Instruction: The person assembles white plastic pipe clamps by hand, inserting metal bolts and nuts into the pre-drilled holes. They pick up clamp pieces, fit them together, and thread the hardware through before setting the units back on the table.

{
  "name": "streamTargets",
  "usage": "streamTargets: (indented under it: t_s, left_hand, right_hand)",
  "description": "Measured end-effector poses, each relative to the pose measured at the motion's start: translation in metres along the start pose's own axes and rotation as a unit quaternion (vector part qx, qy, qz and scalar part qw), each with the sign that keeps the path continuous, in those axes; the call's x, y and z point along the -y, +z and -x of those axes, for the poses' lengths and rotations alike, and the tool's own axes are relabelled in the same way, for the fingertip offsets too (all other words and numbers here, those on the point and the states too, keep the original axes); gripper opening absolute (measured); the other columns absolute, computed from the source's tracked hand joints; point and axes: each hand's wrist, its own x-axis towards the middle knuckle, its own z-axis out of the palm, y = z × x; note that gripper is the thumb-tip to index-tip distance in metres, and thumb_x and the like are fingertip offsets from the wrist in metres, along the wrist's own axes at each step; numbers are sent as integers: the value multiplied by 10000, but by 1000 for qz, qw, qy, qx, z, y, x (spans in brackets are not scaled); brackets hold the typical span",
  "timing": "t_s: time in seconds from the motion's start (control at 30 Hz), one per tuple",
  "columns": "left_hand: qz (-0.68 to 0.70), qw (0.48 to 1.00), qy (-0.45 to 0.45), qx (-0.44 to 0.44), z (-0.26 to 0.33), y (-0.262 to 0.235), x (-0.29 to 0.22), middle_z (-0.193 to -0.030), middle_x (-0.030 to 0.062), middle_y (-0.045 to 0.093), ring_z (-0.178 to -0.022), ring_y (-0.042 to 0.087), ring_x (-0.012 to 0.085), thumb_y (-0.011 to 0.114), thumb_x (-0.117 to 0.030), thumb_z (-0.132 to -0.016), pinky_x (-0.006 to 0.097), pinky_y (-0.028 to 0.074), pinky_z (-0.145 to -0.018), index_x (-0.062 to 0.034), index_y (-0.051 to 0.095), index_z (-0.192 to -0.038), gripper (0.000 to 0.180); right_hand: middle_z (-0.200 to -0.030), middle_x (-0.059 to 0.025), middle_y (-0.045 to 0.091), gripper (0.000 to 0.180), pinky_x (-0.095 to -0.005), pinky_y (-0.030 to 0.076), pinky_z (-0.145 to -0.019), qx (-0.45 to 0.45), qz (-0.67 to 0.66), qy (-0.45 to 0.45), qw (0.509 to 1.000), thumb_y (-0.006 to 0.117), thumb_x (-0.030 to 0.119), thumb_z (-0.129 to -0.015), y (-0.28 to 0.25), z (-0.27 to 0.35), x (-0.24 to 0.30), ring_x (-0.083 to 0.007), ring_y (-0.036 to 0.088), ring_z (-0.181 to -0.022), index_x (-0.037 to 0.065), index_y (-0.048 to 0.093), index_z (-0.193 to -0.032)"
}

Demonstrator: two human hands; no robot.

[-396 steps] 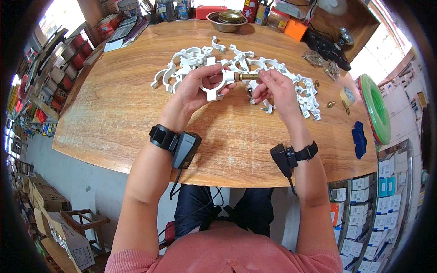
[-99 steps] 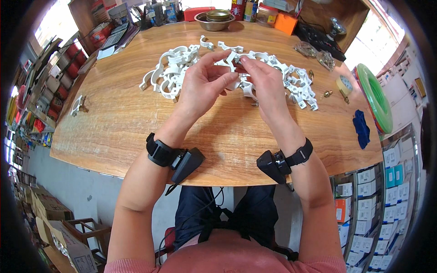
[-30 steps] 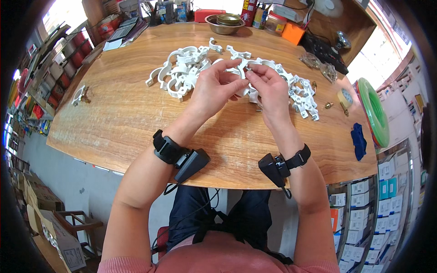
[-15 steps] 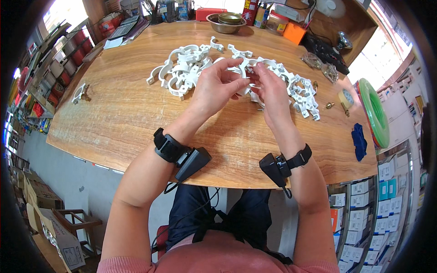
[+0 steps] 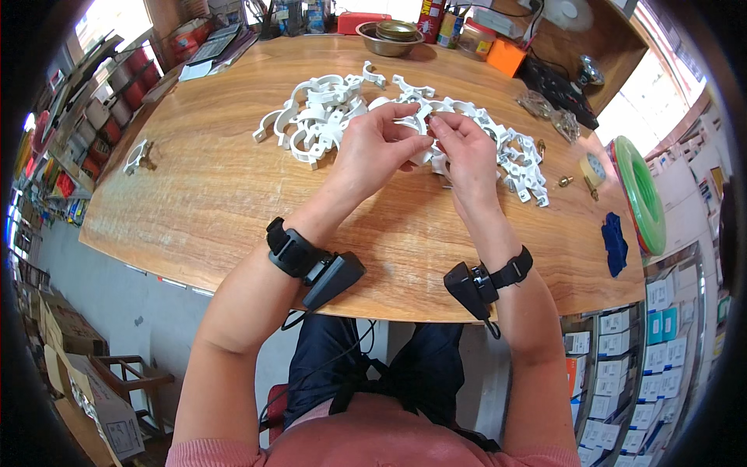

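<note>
My left hand [image 5: 373, 148] is closed around a white plastic pipe clamp [image 5: 425, 114], held over the far middle of the table. From the other side, my right hand [image 5: 471, 156] pinches thumb and forefinger together at the clamp's end. Whatever lies between those fingertips is too small and covered to make out. Loose white pipe clamps [image 5: 334, 100] are heaped just beyond and left of my left hand. To the right of my right hand spread smaller white clamp pieces [image 5: 523, 167], some with metal screws.
One clamp [image 5: 135, 157] lies alone at the table's left. Metal bowls [image 5: 387, 43] stand at the back. On the right are brass fittings [image 5: 565, 181], a tape roll [image 5: 592, 169], a dark blue cloth [image 5: 614, 244] and a green coil [image 5: 643, 194] by the table's edge.
The right thumb and forefinger have come together at the clamp's end, where they were farther apart before. My left hand has shifted very slightly right with the clamp.
</note>
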Motion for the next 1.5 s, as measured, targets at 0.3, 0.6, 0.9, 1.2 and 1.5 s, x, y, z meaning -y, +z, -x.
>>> streamTargets:
  t_s: [0.3, 0.6, 0.9, 1.2, 1.5]
  left_hand:
    - [15, 1000, -5, -22, 0, -3, -3, -741, 91, 623, -628, 590, 104, 656, -94, -727, 219, 508, -506, 23, 520, -1079, 395]
    - [-3, 1000, -8, -11, 0, -3, 0, -736, 93, 630, -617, 594, 105, 652, -96, -730, 217, 503, -500, 28, 518, -1077, 392]
    - [-4, 1000, -9, -4, -1, -2, 0, -735, 92, 631, -630, 599, 109, 648, -81, -730, 225, 507, -499, 25, 514, -1079, 389]
    - [3, 1000, -2, -5, -2, -2, 2, -741, 88, 630, -624, 591, 101, 648, -83, -735, 218, 501, -493, 20, 513, -1074, 379]
    - [4, 1000, -9, -6, 0, -2, -1, -728, 79, 632, -624, 593, 102, 645, -81, -735, 217, 497, -493, 16, 511, -1066, 370]
  right_hand:
    - [-829, -36, 617, 246, -222, 377, -651, 5, -48, 103, 994, 540, 250, -837, -2, 0, 2, -87, 536, -752, 19, 613, -881]
    - [-836, -8, 607, 233, -220, 366, -670, 9, -72, 119, 990, 535, 262, -838, -1, 1, 5, -72, 523, -761, 47, 595, -905]
    - [-834, -2, 605, 227, -229, 367, -669, 27, -54, 74, 995, 542, 271, -831, -3, -1, 0, -69, 517, -772, 63, 588, -910]
    - [-848, -2, 601, 222, -230, 371, -668, 37, -39, 75, 996, 531, 272, -840, -7, -3, -7, -73, 517, -765, 65, 580, -904]
    - [-852, -1, 605, 227, -227, 372, -668, 9, -64, 146, 987, 521, 277, -846, -4, -2, -2, -68, 520, -749, 66, 594, -891]
